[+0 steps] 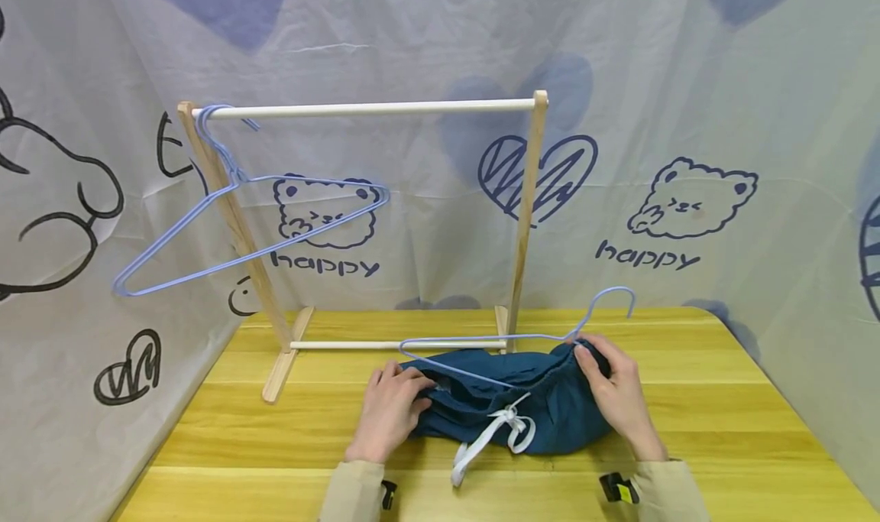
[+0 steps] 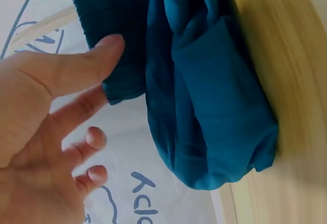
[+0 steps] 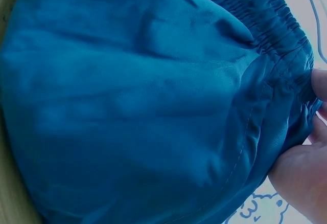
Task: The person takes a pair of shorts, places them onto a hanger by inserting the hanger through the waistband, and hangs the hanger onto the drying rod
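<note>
Dark teal drawstring shorts (image 1: 571,411) lie bunched on the table, with a white drawstring (image 1: 512,419) tied in a bow at the front. My left hand (image 1: 393,411) pinches the left end of the waistband (image 2: 125,70) between thumb and index finger; its other fingers are loosely bent. At the opposite end, my right hand (image 1: 614,384) grips the gathered waistband (image 3: 286,45). A light blue hanger (image 1: 474,337) stands partly inside the waist opening, its hook up beside the right hand and its left corner above the cloth. The hanger's right part is hidden by the shorts.
Behind the shorts stands a wooden rack with a white top rail (image 1: 385,109) and a lower bar (image 1: 344,345). More light blue hangers (image 1: 237,178) hang at the rail's left end. A printed cloth (image 1: 426,40) encloses the wooden table (image 1: 715,400) at the back and sides.
</note>
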